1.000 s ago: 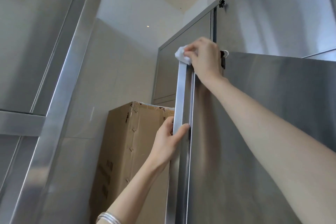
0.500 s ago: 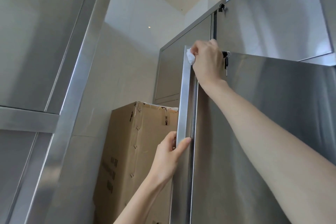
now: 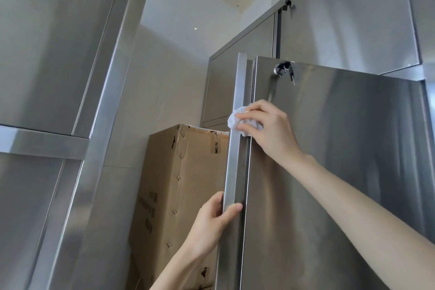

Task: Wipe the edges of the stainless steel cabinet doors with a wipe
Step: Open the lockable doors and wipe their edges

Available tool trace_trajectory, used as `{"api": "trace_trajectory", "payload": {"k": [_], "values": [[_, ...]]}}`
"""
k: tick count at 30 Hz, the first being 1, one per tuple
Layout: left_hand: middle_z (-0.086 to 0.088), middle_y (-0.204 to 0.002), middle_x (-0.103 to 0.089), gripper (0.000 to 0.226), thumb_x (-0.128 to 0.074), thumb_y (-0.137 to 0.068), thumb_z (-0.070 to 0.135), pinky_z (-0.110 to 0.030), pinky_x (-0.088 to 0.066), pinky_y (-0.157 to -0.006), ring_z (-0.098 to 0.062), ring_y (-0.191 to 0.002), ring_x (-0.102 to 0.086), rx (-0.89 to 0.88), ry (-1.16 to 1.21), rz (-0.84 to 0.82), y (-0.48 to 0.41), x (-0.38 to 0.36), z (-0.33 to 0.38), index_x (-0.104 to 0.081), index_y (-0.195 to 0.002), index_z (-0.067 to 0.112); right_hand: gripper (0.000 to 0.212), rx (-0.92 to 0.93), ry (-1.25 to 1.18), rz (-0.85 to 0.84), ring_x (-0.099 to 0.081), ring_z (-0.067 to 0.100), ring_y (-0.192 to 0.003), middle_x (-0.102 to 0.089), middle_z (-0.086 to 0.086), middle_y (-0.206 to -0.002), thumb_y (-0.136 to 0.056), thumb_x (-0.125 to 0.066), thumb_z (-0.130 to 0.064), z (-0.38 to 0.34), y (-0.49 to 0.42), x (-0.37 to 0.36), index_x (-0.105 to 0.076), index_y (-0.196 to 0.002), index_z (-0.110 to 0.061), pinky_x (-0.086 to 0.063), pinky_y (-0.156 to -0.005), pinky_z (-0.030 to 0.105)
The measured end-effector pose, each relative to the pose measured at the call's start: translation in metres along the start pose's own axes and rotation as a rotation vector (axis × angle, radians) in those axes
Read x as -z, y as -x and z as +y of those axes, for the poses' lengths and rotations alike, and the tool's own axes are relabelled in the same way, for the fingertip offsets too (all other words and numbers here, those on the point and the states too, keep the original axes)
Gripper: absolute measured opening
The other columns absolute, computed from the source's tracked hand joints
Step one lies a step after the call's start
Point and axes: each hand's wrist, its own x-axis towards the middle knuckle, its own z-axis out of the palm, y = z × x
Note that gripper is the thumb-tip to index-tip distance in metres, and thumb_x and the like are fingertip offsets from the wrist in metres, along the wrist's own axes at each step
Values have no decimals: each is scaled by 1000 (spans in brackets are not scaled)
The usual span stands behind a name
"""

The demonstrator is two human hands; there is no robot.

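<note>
The right hand [image 3: 270,129] pinches a crumpled white wipe [image 3: 244,122] in curled fingers and presses it against the upright edge strip [image 3: 236,148] of the open stainless steel cabinet door [image 3: 341,172]. Lower down, the left hand [image 3: 211,223] grips that same edge, thumb across its front face. A lock with keys [image 3: 286,70] hangs near the door's top corner. Behind the edge stands a tall cardboard box [image 3: 183,195], beside further steel cabinets [image 3: 341,26].

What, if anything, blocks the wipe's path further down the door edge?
The left hand does: it grips the same door edge below the wipe held by the right hand. The stretch between them is bare metal.
</note>
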Motion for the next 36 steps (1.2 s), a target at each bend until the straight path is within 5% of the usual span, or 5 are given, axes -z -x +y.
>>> {"api": "trace_trajectory", "payload": {"k": [6, 13, 18, 27, 36], "values": [[-26, -111, -62, 30, -62, -94, 24, -52, -43, -98, -22, -92, -57, 13, -7, 48, 5, -3, 0, -59, -108, -2, 12, -39, -49, 231, -61, 31, -87, -65, 13, -89, -79, -67, 6, -10, 5, -19, -76, -82, -2, -47, -72, 32], [-21, -103, -61, 36, -60, -95, 28, -55, -41, -100, -20, -91, -52, 31, -79, 53, 11, -5, 4, -55, -111, -4, 7, 111, -14, -3, -61, 33, -75, -64, 17, -77, -76, -71, 4, -10, 44, -7, -75, -78, 0, -52, -66, 43], [-19, -111, -63, 32, -61, -95, 29, -49, -44, -99, -23, -98, -60, -14, -84, -18, 14, 1, -2, -56, -113, 3, 5, 40, -57, 42, -60, 31, -78, -62, 16, -80, -78, -68, 5, -16, 40, -3, -72, -76, 4, -51, -67, 44], [-5, -120, -69, 51, -35, -99, 49, -28, -54, -82, -21, -109, -66, -167, 165, -97, -33, 22, 56, -56, -130, 14, 12, 15, -163, 93, -54, 8, -78, -62, -1, -83, -76, -75, 3, -15, 76, -8, -77, -83, -6, -36, -71, 4], [-6, -75, -40, 26, -43, -103, 36, -26, -37, -59, -19, -66, -40, -166, -75, -119, -98, 21, 112, -45, -95, 12, 14, 196, 47, 236, -61, 28, -71, -68, 9, -81, -74, -69, 11, -20, 70, -6, -75, -81, 0, -48, -67, 31]]}}
